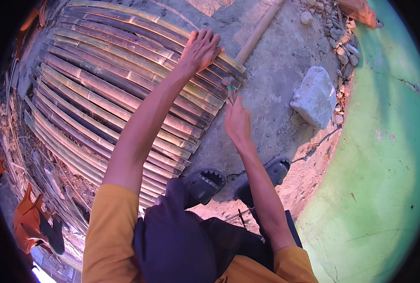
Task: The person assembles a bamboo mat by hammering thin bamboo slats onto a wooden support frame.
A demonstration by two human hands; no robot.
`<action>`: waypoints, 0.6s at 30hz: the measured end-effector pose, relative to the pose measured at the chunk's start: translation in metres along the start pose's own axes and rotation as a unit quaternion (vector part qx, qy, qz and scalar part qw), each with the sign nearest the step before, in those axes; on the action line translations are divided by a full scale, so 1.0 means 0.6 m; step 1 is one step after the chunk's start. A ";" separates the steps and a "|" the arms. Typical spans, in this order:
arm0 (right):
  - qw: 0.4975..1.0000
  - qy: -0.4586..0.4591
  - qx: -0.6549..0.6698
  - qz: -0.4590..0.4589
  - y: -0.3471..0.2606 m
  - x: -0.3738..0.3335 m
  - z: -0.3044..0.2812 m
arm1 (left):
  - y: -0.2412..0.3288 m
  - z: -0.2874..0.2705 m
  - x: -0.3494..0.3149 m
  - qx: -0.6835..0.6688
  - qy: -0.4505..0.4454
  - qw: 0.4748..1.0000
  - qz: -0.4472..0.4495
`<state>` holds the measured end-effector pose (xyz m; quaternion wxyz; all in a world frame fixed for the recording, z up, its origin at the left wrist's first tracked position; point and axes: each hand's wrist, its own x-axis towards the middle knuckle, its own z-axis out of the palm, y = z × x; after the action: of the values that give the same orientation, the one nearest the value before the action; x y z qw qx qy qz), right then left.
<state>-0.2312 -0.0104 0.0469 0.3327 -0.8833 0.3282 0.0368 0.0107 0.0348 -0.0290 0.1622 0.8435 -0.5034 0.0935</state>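
Note:
Split bamboo slats [120, 78] lie side by side in a wide panel on the ground, across the left and middle. My left hand [201, 51] presses on the far slats near their right ends, its fingers curled over the outermost slat. Whether a small piece sits under those fingers is hidden. Closed round a short handle, my right hand [237, 118] holds a hammer [228, 84]. The hammer's head, with a teal patch beside it, is close to the slat ends.
A wooden pole [259, 33] reaches away beyond the panel. A pale stone block [315, 96] sits at the right, near rubble [343, 52] along a green wall [375, 155]. My dark sandals [205, 184] are by the panel's near edge. A person in orange [28, 221] is at far left.

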 end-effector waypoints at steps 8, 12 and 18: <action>0.980 0.151 0.126 0.007 -0.008 0.047 -0.039 | 0.009 -0.019 0.017 -0.016 -0.014 1.000 -0.009; 0.993 0.086 0.063 0.059 -0.021 0.079 -0.039 | -0.017 -0.013 0.008 0.013 -0.013 1.000 -0.021; 0.980 0.159 0.120 0.028 -0.021 0.092 -0.069 | 0.002 -0.023 0.017 -0.007 -0.019 1.000 -0.012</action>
<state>-0.1864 -0.0592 0.0705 0.3788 -0.8220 0.4033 -0.1344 0.0145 0.0313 -0.0126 0.1597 0.8497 -0.4972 0.0723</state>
